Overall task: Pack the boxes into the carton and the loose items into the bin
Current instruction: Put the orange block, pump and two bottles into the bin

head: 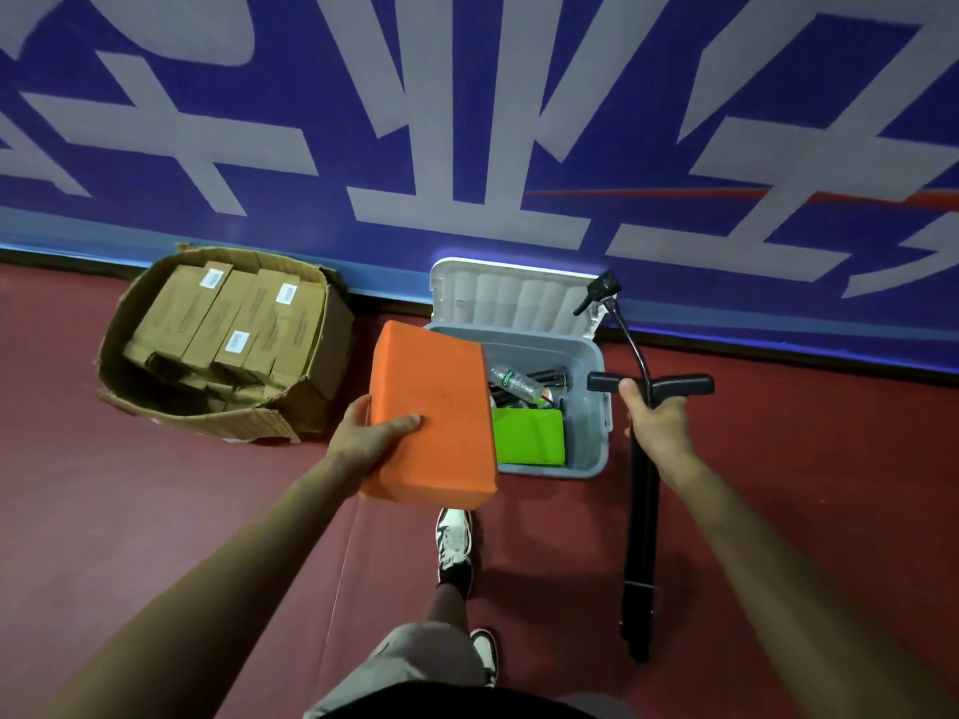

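Observation:
My left hand [371, 434] grips an orange foam block [433, 407] by its near left corner, held over the left edge of the grey bin [597, 407]. My right hand [655, 417] is closed around a black floor pump [642, 511] just under its T-handle, to the right of the bin. Inside the bin lie a green block [529, 437], a plastic bottle [514, 381] and dark items. The worn carton [155, 303] at the left holds several brown boxes [249, 324].
The bin's white lid [511, 298] stands open against the blue banner wall [467, 121]. The pump's hose and nozzle [602, 293] reach up beside the lid. My feet [454, 542] stand on the red floor just in front of the bin.

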The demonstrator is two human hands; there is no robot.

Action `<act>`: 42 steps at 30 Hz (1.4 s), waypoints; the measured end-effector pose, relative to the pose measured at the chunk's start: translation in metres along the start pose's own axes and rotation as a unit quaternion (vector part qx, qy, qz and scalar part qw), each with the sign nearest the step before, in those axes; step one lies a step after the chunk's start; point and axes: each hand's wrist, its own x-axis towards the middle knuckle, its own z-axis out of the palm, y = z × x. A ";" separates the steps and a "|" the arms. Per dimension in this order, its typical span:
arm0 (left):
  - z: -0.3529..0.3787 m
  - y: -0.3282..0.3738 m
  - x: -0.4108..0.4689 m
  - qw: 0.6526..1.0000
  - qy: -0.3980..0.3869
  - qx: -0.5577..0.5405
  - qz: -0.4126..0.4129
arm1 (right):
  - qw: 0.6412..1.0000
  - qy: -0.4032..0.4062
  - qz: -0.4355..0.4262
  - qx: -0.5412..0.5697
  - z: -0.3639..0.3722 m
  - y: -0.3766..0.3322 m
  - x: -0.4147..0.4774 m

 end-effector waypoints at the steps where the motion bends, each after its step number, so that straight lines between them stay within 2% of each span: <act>1: 0.004 0.005 0.017 1.000 0.001 0.014 -0.012 | 1.000 0.002 0.002 -0.005 0.006 -0.002 0.015; 10: 0.039 0.014 0.159 0.979 0.044 0.180 -0.084 | 0.998 -0.009 -0.003 -0.054 0.073 -0.014 0.127; 13: 0.056 0.008 0.200 0.970 0.046 0.222 -0.092 | 0.996 -0.021 -0.029 -0.082 0.101 0.000 0.169; 23: 0.116 -0.051 0.325 0.948 0.096 0.293 -0.076 | 0.971 -0.131 -0.062 -0.189 0.224 0.084 0.284; 28: 0.132 -0.086 0.369 0.929 0.102 0.349 -0.072 | 0.943 -0.203 -0.059 -0.256 0.281 0.123 0.323; 31: 0.135 -0.105 0.386 0.916 0.118 0.379 -0.061 | 0.910 -0.259 -0.060 -0.319 0.307 0.142 0.348; 37: 0.145 -0.120 0.396 0.899 0.151 0.409 -0.033 | 0.829 -0.251 -0.002 -0.499 0.325 0.174 0.369; 40: 0.157 -0.127 0.396 0.893 0.178 0.412 0.005 | 0.827 -0.271 -0.009 -0.492 0.313 0.193 0.353; 42: 0.167 -0.132 0.402 0.887 0.141 0.439 0.007 | 0.825 -0.286 -0.003 -0.487 0.300 0.203 0.338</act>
